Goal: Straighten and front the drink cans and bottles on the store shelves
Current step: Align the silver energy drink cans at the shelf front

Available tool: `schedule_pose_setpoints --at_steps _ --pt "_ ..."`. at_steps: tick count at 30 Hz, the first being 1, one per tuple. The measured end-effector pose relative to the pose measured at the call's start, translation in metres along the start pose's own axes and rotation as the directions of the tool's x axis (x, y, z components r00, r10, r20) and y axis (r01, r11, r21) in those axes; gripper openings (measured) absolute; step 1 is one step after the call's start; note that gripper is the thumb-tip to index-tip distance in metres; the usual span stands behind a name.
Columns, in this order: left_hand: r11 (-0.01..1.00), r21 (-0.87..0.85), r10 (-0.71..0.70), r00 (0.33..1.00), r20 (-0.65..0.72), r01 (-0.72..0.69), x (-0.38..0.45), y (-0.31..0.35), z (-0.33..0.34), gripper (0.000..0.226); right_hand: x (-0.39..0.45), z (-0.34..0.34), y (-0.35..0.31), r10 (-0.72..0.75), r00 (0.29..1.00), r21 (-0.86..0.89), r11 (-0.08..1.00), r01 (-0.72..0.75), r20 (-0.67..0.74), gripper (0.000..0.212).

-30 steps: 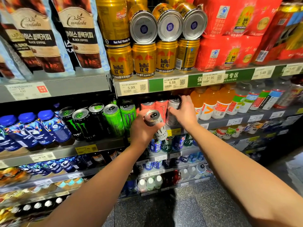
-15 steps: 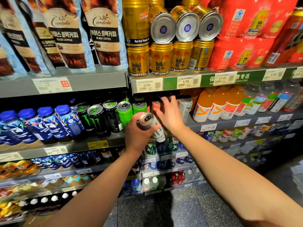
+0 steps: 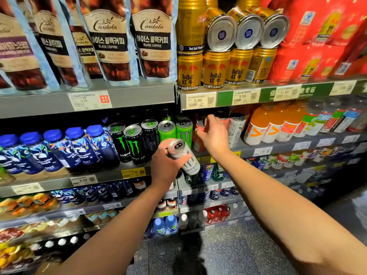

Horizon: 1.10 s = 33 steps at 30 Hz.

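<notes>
- Your left hand grips a white Monster can — tilted, off the shelf.
- Your right hand reaches the red can, fingers loose.

left hand grips tilted white can | right hand reaches red can

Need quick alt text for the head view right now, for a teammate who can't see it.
The left hand grips a tilted white Monster can in front of the shelf, while the right hand reaches among the red and white cans beside the green Monster cans.
</notes>
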State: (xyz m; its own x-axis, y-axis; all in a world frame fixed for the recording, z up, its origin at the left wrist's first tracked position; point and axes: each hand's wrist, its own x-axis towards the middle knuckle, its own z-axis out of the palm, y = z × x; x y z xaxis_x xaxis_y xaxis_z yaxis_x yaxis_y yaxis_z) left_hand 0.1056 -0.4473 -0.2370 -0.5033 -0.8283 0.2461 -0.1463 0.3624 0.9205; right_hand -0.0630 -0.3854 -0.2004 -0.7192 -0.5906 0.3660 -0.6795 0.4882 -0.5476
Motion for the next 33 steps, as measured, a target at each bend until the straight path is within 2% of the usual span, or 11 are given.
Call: schedule_pose_setpoints --at_steps 3,8,14,16,19,21,27,33 --pt "1.000 -0.018 0.026 1.000 0.017 -0.026 0.002 -0.002 -0.003 0.054 0.001 -0.001 -0.006 0.057 0.998 0.066 0.996 -0.057 0.007 0.037" --pt "0.996 -0.042 0.080 0.996 0.039 -0.078 0.004 0.001 -0.004 0.054 0.005 0.002 -0.011 0.062 0.997 -0.006 0.998 -0.062 0.048 0.035" --pt "0.994 -0.040 0.105 0.993 0.060 -0.103 0.006 0.003 0.001 0.055 0.003 -0.005 -0.001 0.034 0.997 -0.066 0.997 -0.029 0.072 0.062" --pt "0.994 -0.033 0.102 0.993 0.058 -0.100 0.007 0.003 0.004 0.054 0.003 -0.011 0.003 0.046 0.999 -0.068 0.997 -0.044 0.029 0.060" --pt "0.995 -0.030 0.100 0.994 0.054 -0.099 0.007 0.006 0.009 0.053 0.004 -0.020 0.013 0.147 0.987 -0.072 0.986 -0.151 -0.061 0.045" --pt "0.995 -0.028 0.100 0.993 0.066 -0.098 0.008 0.005 0.013 0.052 0.003 -0.023 0.020 0.178 0.982 -0.122 0.975 -0.184 -0.059 0.042" --pt "0.995 -0.037 0.099 0.992 0.084 -0.096 0.007 0.002 0.021 0.054 -0.005 -0.022 0.027 0.119 0.987 -0.099 0.987 -0.130 -0.111 0.033" --pt "0.988 -0.049 0.150 0.985 0.084 -0.146 0.008 -0.001 0.026 0.056 -0.014 -0.016 0.033 0.064 0.989 -0.071 0.995 -0.074 -0.137 0.034"
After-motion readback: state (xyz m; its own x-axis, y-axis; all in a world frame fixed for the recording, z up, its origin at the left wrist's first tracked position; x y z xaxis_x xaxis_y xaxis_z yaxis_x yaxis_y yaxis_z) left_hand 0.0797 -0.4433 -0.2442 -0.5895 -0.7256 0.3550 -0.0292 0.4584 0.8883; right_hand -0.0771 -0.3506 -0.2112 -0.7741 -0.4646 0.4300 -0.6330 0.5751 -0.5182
